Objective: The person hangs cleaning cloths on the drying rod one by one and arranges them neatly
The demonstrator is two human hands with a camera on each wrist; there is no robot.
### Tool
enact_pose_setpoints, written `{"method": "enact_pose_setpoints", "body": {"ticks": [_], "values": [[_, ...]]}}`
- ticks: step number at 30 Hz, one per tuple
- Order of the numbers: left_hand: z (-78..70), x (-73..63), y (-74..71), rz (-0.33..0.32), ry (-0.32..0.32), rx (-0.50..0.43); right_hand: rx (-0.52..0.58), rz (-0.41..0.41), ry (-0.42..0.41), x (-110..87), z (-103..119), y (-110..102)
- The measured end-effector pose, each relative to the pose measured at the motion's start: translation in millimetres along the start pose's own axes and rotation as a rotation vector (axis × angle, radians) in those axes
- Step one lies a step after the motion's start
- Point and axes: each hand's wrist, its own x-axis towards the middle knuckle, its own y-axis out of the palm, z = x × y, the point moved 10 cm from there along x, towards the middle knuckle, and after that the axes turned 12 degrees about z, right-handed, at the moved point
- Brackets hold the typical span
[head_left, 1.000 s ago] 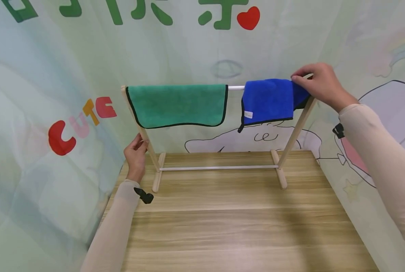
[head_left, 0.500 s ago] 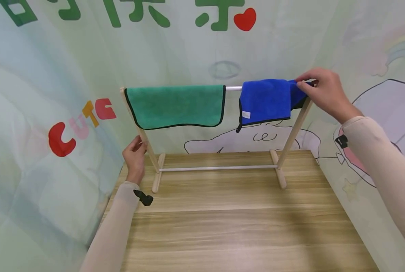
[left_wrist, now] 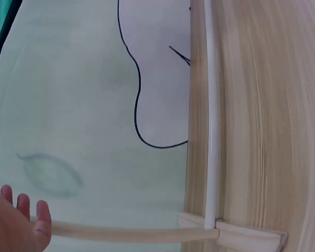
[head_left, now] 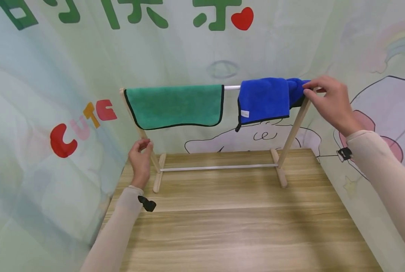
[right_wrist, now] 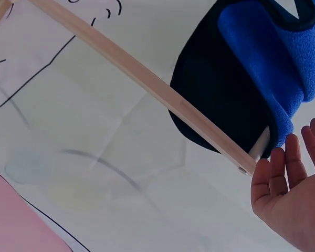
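A wooden drying rack (head_left: 294, 130) stands on the table. Over its top bar hangs a green towel (head_left: 175, 107) with black edging, on the left. A blue towel (head_left: 265, 100) with a small white tag hangs on the right, its right end bunched by the post. My right hand (head_left: 331, 100) is at that bunched end and the post's top, thumb and fingers parted; in the right wrist view, the fingertips are close to the blue towel (right_wrist: 283, 68). My left hand (head_left: 141, 162) is beside the left post (left_wrist: 121, 232), fingers loosely extended and gripping nothing.
The rack's lower white rod (head_left: 219, 167) runs between its feet just above the wooden table (head_left: 236, 230). A printed curtain (head_left: 175, 49) surrounds the back and sides, close behind the rack.
My right hand has moved right along the blue towel and its fingers have parted from it; the towel's right end is more bunched. My left hand has come off the post, slightly right and down.
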Motion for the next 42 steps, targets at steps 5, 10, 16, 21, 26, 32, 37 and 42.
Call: {"method": "enact_pose_setpoints", "body": {"ticks": [5,10,16,21,26,32,37,42], "values": [[-7.7,-3.4,31.9,0.126,0.002,-0.008,0.034,0.005,0.066,-11.2,-11.9,6.1],[-22.4,-9.5,66.4,0.239,0.034,0.006,0.065,0.052,0.135,-22.3,-24.4,18.1],[-33.8,-13.5,99.2,0.333,0.072,-0.034,0.125,0.103,0.159,-29.9,-33.8,37.0],[-43.7,-16.9,124.5,0.385,0.081,-0.063,0.136,0.124,0.167,-33.6,-35.3,50.1],[-59.1,-22.3,153.0,0.438,0.121,-0.091,0.151,0.12,0.184,-35.5,-39.4,56.5],[-74.2,-27.5,182.9,0.494,0.151,-0.113,0.18,0.107,0.206,-35.1,-45.4,61.5],[-80.9,-28.2,200.8,0.513,0.15,-0.138,0.209,0.083,0.243,-35.6,-52.2,62.4],[-89.5,-29.5,219.3,0.547,0.133,-0.131,0.306,0.042,0.26,-32.9,-58.6,63.3]]}}
